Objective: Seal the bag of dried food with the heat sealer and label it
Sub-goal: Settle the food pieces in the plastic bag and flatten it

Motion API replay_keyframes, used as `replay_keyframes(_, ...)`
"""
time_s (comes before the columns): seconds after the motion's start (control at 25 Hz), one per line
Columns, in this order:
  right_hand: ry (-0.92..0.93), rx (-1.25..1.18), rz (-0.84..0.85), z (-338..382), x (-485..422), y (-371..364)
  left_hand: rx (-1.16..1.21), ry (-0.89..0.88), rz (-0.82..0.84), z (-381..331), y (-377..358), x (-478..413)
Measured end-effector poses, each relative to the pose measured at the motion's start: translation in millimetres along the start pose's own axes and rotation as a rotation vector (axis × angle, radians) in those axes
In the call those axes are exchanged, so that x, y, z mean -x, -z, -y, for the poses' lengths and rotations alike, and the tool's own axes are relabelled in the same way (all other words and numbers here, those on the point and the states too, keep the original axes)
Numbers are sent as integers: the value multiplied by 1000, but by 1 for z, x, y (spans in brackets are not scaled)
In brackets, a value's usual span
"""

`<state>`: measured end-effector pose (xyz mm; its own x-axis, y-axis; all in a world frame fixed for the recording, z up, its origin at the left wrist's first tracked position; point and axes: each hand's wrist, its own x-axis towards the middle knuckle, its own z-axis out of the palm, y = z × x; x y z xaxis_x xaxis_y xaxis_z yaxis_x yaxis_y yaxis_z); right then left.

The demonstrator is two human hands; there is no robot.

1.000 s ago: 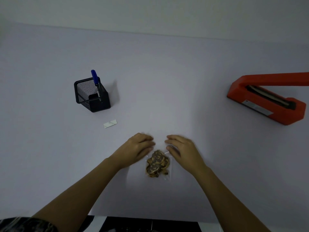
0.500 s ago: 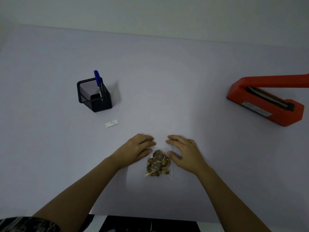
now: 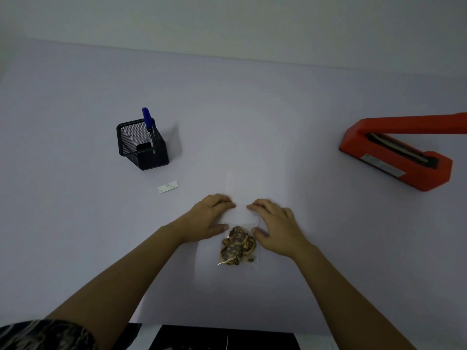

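A clear plastic bag of brown dried food (image 3: 237, 245) lies flat on the pale table near me. Its empty upper part extends away from me between my hands. My left hand (image 3: 209, 218) holds the bag's left side, fingers on top and thumb by the food. My right hand (image 3: 275, 223) holds the right side the same way. The orange heat sealer (image 3: 394, 157) stands at the far right with its arm raised. A small white label (image 3: 167, 186) lies to the left of my hands.
A black mesh pen holder (image 3: 141, 145) with a blue pen (image 3: 147, 121) stands at the back left, behind the label. The pale table (image 3: 252, 109) reaches back to a wall. Its near edge is just below my forearms.
Both hands stay on the bag in nearly the same place. My right thumb has shifted slightly along the bag's right side.
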<state>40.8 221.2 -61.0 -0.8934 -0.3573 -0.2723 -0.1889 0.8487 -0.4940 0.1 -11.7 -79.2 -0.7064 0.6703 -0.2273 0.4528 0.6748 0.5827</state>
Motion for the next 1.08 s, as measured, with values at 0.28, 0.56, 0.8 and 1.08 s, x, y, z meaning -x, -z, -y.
replay_keyframes(0.28,2,-26,27,2,-9,4,13,69,119,-5,16,-14)
replay_keyframes(0.56,15,-119,79,1,-22,10,-88,23,172,-10,25,-20)
replay_keyframes(0.8,21,-85,-14,-2,-38,9,-76,-13,57,-15,28,-34)
replay_keyframes(1.08,10,45,-16,-8,-39,13,-116,110,52,-13,35,-48)
